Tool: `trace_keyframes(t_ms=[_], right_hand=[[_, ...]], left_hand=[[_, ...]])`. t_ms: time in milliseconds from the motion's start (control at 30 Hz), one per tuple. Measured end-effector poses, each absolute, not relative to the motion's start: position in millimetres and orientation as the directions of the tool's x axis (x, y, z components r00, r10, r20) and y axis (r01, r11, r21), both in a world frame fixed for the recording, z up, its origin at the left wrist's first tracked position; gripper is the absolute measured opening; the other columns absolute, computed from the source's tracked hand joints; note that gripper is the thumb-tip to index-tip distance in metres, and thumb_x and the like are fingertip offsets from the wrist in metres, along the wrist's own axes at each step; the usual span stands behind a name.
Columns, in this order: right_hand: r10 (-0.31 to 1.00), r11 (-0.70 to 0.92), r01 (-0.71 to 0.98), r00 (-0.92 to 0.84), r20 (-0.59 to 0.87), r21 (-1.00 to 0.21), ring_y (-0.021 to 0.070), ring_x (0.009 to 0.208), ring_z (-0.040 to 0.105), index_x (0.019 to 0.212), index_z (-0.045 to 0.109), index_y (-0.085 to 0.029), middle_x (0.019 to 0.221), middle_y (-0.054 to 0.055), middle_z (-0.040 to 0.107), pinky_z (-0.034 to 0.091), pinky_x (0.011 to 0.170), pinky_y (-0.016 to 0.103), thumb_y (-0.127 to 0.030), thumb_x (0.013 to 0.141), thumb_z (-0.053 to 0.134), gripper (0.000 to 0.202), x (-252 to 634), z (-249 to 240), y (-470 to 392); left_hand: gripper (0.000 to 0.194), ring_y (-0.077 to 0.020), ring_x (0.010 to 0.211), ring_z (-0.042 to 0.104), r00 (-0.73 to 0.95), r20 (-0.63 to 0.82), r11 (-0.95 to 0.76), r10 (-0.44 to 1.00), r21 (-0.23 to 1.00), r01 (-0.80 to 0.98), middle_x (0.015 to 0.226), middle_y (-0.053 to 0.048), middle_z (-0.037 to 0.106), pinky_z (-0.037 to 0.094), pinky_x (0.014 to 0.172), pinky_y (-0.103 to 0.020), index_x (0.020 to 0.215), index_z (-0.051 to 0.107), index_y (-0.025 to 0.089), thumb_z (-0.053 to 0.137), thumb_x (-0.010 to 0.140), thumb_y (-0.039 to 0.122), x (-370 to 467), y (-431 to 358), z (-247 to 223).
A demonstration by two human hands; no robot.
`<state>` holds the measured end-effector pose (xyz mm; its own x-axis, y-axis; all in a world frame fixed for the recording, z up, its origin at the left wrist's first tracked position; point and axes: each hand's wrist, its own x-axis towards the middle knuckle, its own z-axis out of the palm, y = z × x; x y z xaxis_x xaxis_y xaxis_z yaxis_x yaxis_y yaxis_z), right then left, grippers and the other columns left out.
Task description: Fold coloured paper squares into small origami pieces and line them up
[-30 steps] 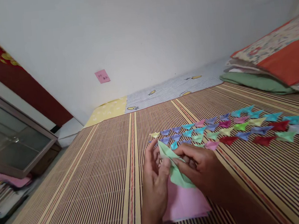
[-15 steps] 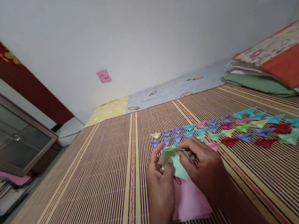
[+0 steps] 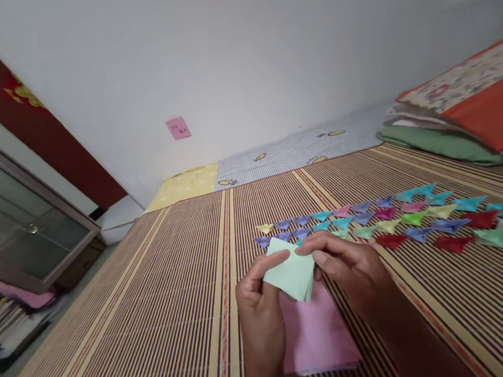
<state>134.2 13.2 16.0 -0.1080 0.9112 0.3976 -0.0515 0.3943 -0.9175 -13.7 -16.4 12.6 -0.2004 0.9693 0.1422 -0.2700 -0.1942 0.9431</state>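
A pale green folded sheet of paper (image 3: 292,276) is held up between both hands, with several layers showing at its lower right corner. My left hand (image 3: 262,294) grips its left side, the index finger lying across the front. At its right edge, my right hand (image 3: 348,265) pinches it, index fingertip on the front face. Below the hands lies a stack of pink paper (image 3: 317,336) on the striped mat (image 3: 166,315). Beyond them, small folded paper pieces, such as a red one (image 3: 392,241) and a lime green one (image 3: 413,218), stand in rows.
Folded bedding (image 3: 455,139) with an orange and floral cover is piled at the right. A white wall (image 3: 265,51) with a pink note (image 3: 178,128) rises behind the mat. At the left stands a glass-doored cabinet (image 3: 27,216), with books (image 3: 6,319) below it.
The green paper has turned, so a flat, kite-shaped face now shows instead of a raised folded edge. My left index finger has come down across it, and more of the pink stack shows.
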Motion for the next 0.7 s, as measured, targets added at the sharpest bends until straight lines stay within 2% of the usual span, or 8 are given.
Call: trace_keyframes(t_ms=[133,200,267,333,400,467,533,700], right_hand=[[0.977,0.198,-0.193,-0.042,0.209,-0.961,0.0204,0.079,0.069,0.106,0.068,-0.02,0.092,0.006,0.073,0.056,0.065,0.03,-0.037,0.086,0.073,0.027,127,13,13],[0.983,0.165,-0.171,-0.054,0.176,-0.971,0.0194,0.073,0.067,0.102,0.069,-0.019,0.085,0.005,0.071,0.054,0.062,0.029,-0.038,0.084,0.075,0.027,126,13,13],[0.981,0.181,-0.104,-0.053,0.188,-0.978,0.0165,0.064,0.061,0.092,0.069,-0.018,0.074,0.001,0.066,0.049,0.057,0.027,-0.038,0.085,0.074,0.021,127,13,13],[0.977,0.206,-0.069,-0.047,0.21,-0.976,0.0145,0.059,0.055,0.086,0.067,-0.019,0.068,-0.001,0.061,0.045,0.053,0.025,-0.038,0.086,0.073,0.02,128,13,13],[0.974,0.213,-0.065,-0.06,0.217,-0.975,0.0137,0.058,0.052,0.083,0.066,-0.019,0.066,-0.002,0.058,0.043,0.052,0.025,-0.039,0.086,0.072,0.021,129,13,12],[0.974,0.205,-0.053,-0.084,0.209,-0.977,0.0139,0.058,0.051,0.082,0.066,-0.02,0.065,-0.003,0.056,0.042,0.052,0.025,-0.039,0.087,0.072,0.021,130,12,13],[0.972,0.201,-0.016,-0.124,0.201,-0.979,0.0147,0.058,0.052,0.083,0.066,-0.02,0.066,-0.002,0.058,0.043,0.053,0.026,-0.038,0.087,0.071,0.019,132,12,14],[0.937,0.296,0.058,-0.212,0.278,-0.953,0.0187,0.074,0.061,0.086,0.071,-0.02,0.079,0.001,0.068,0.047,0.067,0.03,-0.035,0.09,0.067,0.016,138,18,14]], left_hand=[[0.028,-0.0238,0.109,0.066,-0.096,0.196,-0.208,0.976,0.967,-0.145,0.12,-0.007,0.072,0.052,0.09,-0.029,0.11,0.082,0.024,0.068,0.086,0.017,-20,-21,20],[0.035,-0.0262,0.115,0.065,-0.003,0.201,-0.198,0.98,0.967,-0.158,0.127,-0.009,0.071,0.05,0.097,-0.033,0.121,0.077,0.024,0.069,0.087,0.023,-23,-23,22],[0.049,-0.0268,0.113,0.066,0.047,0.179,-0.165,0.983,0.96,-0.226,0.126,-0.011,0.071,0.052,0.095,-0.035,0.134,0.068,0.025,0.073,0.086,0.03,-23,-23,23],[0.066,-0.0238,0.097,0.07,-0.003,0.105,-0.101,0.995,0.952,-0.288,0.113,-0.01,0.075,0.055,0.084,-0.033,0.144,0.056,0.027,0.079,0.083,0.03,-20,-21,23],[0.059,-0.0182,0.077,0.069,-0.074,0.033,-0.053,0.997,0.954,-0.295,0.092,-0.006,0.076,0.054,0.072,-0.029,0.135,0.062,0.022,0.082,0.08,0.029,-18,-18,23],[0.03,-0.0129,0.064,0.061,-0.101,0.03,-0.055,0.994,0.968,-0.247,0.075,-0.003,0.071,0.049,0.063,-0.023,0.105,0.074,0.015,0.082,0.081,0.031,-17,-16,22],[0.02,-0.0104,0.06,0.053,-0.097,0.07,-0.087,0.993,0.979,-0.183,0.066,0.0,0.064,0.043,0.058,-0.02,0.083,0.073,0.014,0.079,0.084,0.033,-18,-15,21],[0.029,-0.0137,0.066,0.05,0.008,0.168,-0.168,0.986,0.984,0.054,0.07,0.0,0.059,0.041,0.062,-0.024,0.085,0.072,0.017,0.058,0.1,0.038,-21,-19,18]])
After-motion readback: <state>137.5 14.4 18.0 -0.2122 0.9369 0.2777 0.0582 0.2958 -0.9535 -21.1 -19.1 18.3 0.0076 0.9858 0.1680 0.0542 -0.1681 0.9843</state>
